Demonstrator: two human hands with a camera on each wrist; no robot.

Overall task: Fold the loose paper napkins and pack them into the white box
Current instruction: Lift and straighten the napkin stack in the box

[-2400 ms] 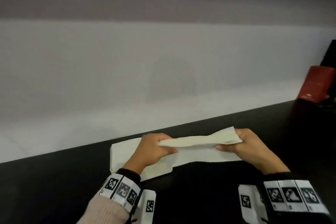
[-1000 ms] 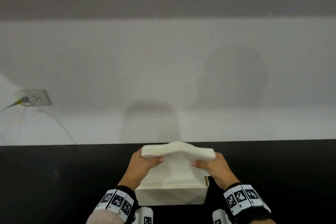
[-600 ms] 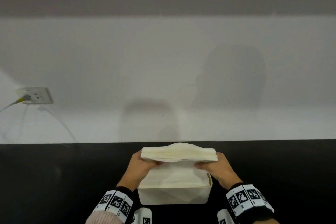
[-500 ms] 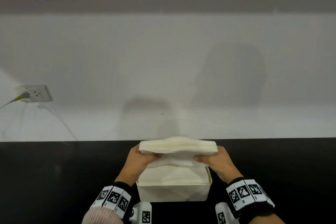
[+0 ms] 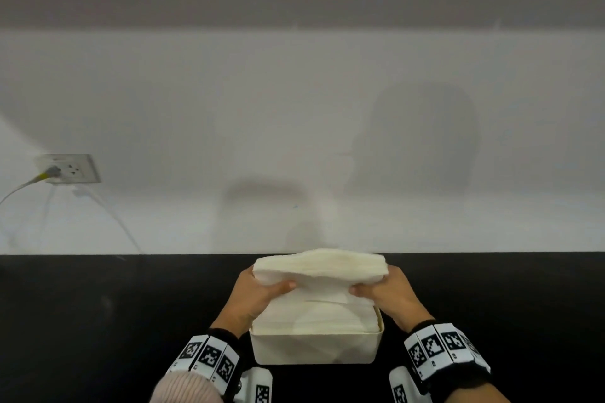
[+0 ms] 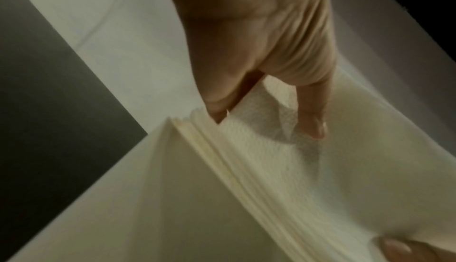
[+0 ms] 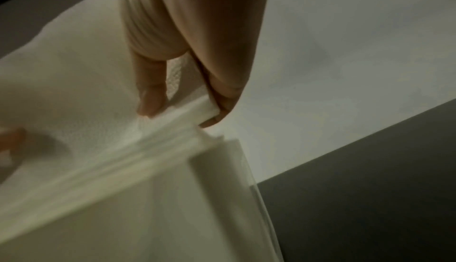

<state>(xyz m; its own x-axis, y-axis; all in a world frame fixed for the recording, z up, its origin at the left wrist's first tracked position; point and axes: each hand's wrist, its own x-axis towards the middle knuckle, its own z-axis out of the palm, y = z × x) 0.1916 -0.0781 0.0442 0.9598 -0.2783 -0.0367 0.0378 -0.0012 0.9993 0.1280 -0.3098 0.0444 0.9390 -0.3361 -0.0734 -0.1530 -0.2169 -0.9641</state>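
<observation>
Left hand point(image 5: 258, 291) and right hand point(image 5: 389, 291) face each other, thumbs inward, fingers apparently curled.

**Soft paper, smooth box, matt black counter**

A stack of napkins point(image 5: 319, 267) is showing soft, finely embossed paper with layered edges. The white box point(image 5: 312, 348) is looking smooth and matt, its material unclear. The black tabletop point(image 5: 98, 321) is appearing matt, the wall point(image 5: 294, 108) flat and unglossed.
</observation>
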